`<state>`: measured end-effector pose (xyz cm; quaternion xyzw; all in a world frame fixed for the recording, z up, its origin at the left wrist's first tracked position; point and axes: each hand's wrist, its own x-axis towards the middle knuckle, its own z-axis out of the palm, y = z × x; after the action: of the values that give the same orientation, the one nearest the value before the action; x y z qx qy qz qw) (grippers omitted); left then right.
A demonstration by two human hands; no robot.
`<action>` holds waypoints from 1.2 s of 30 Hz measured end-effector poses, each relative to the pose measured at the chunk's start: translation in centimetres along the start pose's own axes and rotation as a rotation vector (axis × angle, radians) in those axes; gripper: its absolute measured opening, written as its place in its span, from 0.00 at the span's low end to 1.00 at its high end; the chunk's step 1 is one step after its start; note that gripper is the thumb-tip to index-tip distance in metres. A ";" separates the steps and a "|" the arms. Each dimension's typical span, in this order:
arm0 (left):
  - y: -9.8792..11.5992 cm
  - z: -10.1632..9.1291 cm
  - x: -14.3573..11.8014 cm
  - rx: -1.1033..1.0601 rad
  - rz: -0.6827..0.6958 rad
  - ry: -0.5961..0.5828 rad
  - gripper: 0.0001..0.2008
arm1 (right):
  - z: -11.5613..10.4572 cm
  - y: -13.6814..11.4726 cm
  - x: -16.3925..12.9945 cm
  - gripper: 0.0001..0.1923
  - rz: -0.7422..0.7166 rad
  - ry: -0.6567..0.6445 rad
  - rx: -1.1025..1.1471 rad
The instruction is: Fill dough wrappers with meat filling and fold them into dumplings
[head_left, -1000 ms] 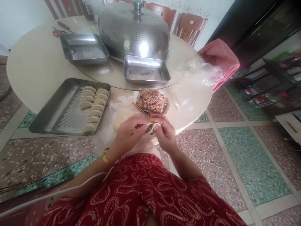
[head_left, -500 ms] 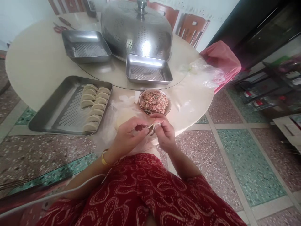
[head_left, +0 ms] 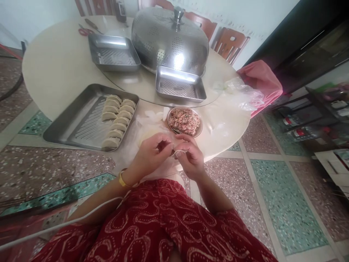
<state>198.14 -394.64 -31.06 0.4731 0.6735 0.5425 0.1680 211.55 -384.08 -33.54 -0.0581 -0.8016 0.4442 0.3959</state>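
My left hand [head_left: 155, 153] and my right hand [head_left: 190, 157] pinch a dumpling [head_left: 178, 151] between them, just off the table's near edge. Only a pale strip of its wrapper shows; fingers cover the rest. Right beyond my hands stands a bowl of minced filling [head_left: 184, 120], with what looks like a utensil at its near left rim. Beside my left hand lies a clear plastic sheet [head_left: 128, 145], with pale wrappers partly hidden behind the hand. Folded dumplings [head_left: 119, 118] sit in two columns along the right side of a large metal tray [head_left: 61, 127].
Two smaller metal trays [head_left: 116, 67] [head_left: 181, 95] stand farther back, before a large domed steel lid [head_left: 169, 40]. Scissors [head_left: 85, 31] lie at the far left. At the right are a clear plastic bag [head_left: 245, 94] and pink cloth [head_left: 263, 78]. A white cable [head_left: 60, 227] crosses my left forearm.
The camera view has turned slightly, so the table's things appear farther right. My fingers have shifted along the dumpling's edge, and less of its wrapper shows now.
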 end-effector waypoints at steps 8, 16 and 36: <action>0.7 -0.2 0.4 -0.150 -0.014 -0.092 0.07 | -0.1 -0.6 -0.3 0.05 0.031 0.009 0.002; 1.4 -1.1 0.7 -0.072 0.140 -0.169 0.06 | -0.4 -0.8 -0.3 0.11 0.021 0.027 0.013; 0.4 -1.6 -0.5 0.131 0.188 -0.045 0.05 | -0.5 -0.1 -0.2 0.13 0.011 0.086 -0.049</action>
<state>197.44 -395.94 -30.26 0.5563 0.6563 0.4998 0.1001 212.09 -383.92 -33.42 -0.0912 -0.7941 0.4239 0.4260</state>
